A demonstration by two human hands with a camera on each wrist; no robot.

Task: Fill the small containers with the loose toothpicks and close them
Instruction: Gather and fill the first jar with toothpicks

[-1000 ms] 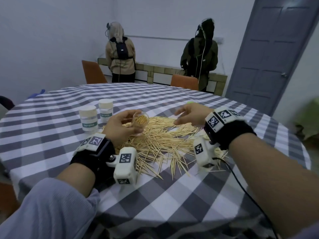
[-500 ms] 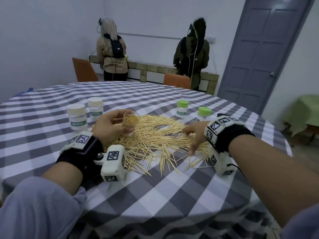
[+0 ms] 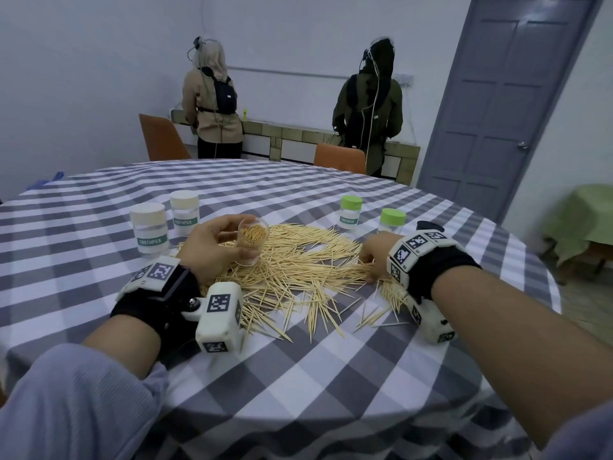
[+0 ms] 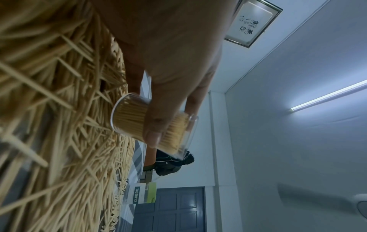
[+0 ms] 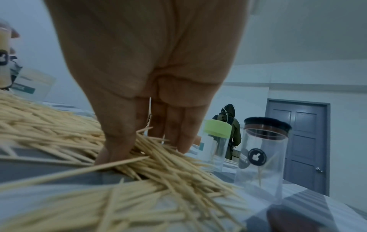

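Hundreds of toothpicks (image 3: 292, 270) lay heaped on the table (image 3: 298, 376) before me, light, stiff and slippery, best pinched in bunches at mid-length. My right hand (image 3: 376, 257) pinched some at the heap's edge; my left hand (image 3: 212, 247) gripped the smooth, nearly full jar (image 3: 252, 242) by its sides.

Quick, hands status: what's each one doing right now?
Left hand: grip closed around the open clear container, partly filled with toothpicks.
Right hand: fingers curled down into the loose toothpicks, gathering a bunch.
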